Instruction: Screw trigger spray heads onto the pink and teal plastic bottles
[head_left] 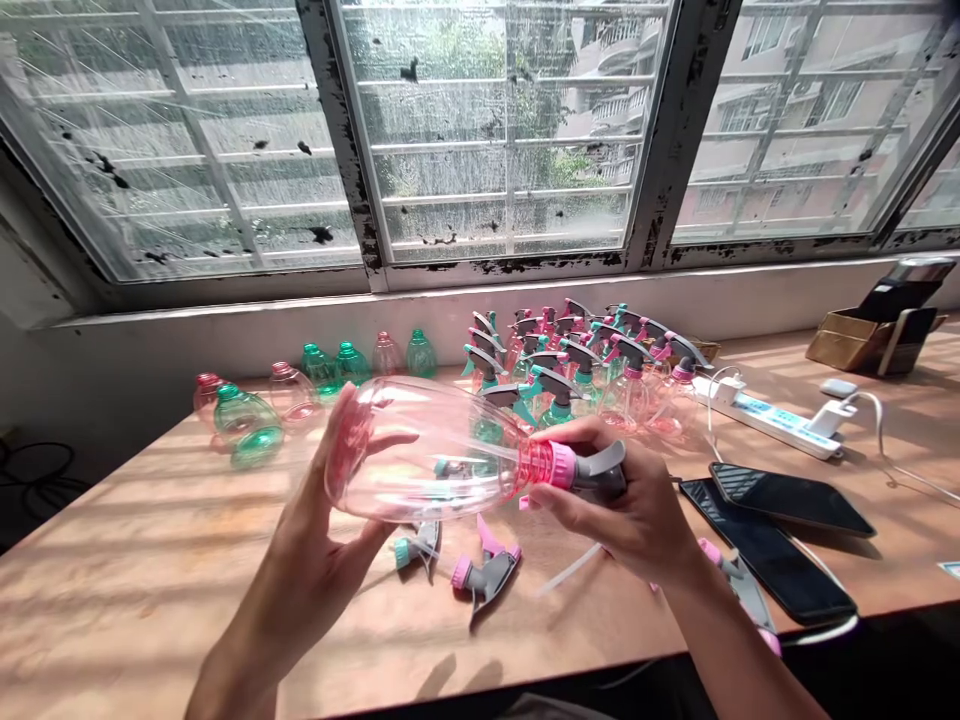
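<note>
A clear pink spray bottle (435, 450) lies sideways in the air above the table, its base to the left. My left hand (322, 530) is wrapped around the base end. At the neck, my right hand (630, 500) grips the pink collar and grey trigger head (592, 470), which sits on the bottle mouth. Through the pink wall a pale dip tube shows. Below the bottle lie loose trigger heads: one grey and pink (487, 575), another grey and green (420, 548). A thin white tube (570, 570) rests near my right hand.
Bottles without heads, such as a green bottle (244, 425), stand at the back left. Several spray bottles with heads (559, 385) crowd the back middle. To the right are a power strip (772, 420), two phones (787, 500) and a brown box (847, 340). Windows rise behind.
</note>
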